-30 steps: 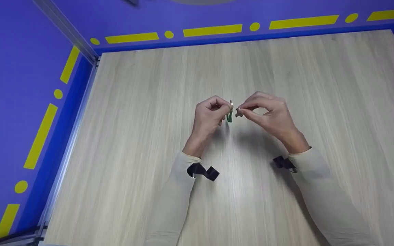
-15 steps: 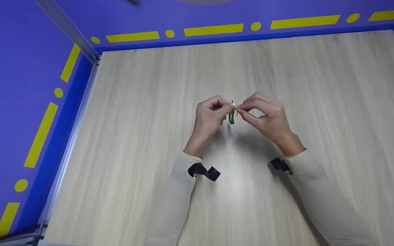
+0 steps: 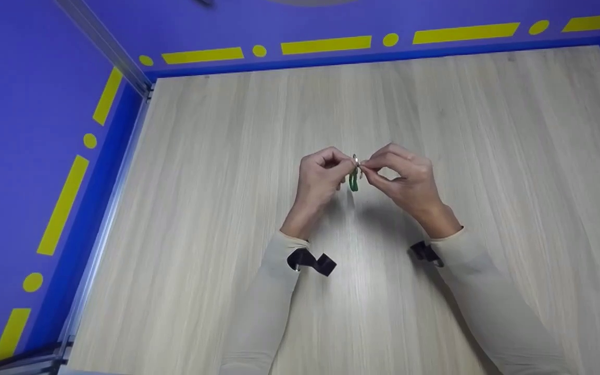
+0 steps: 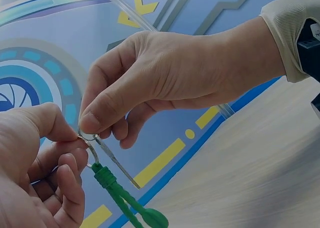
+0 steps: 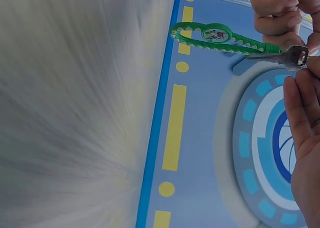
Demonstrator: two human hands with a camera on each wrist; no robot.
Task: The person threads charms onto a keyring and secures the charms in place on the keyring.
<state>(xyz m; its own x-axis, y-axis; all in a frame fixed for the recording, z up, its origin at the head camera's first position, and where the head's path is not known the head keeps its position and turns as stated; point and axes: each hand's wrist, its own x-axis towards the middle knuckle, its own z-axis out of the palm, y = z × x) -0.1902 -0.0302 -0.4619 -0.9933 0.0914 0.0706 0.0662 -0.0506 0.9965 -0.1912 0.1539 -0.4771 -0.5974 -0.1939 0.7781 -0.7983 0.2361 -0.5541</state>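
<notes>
Above the table, my left hand (image 3: pixel 316 177) pinches a metal key ring (image 4: pixel 95 153) between thumb and forefinger. A braided green strap (image 5: pixel 187 47) with a round picture badge (image 5: pixel 216 35) hangs from that ring. Facing it, my right hand (image 3: pixel 407 172) pinches the head of a small silver key (image 5: pixel 290 59) right at the ring, its blade pointing down. Both hands' fingertips meet closely in the left wrist view. Fingers partly cover the ring and the key's head, so I cannot tell whether the key is threaded on it.
The pale wood-grain table (image 3: pixel 216 172) spreads beneath both hands. Blue walls (image 3: pixel 13 104) with yellow dashes and dots rise along its left and far sides. Black camera mounts (image 3: pixel 310 261) sit on both wrists, over light sleeves (image 3: pixel 261 302).
My right hand has moved left, bringing the key from a short gap away up against the ring. My left hand stays almost in place, the green strap shifting slightly right and down.
</notes>
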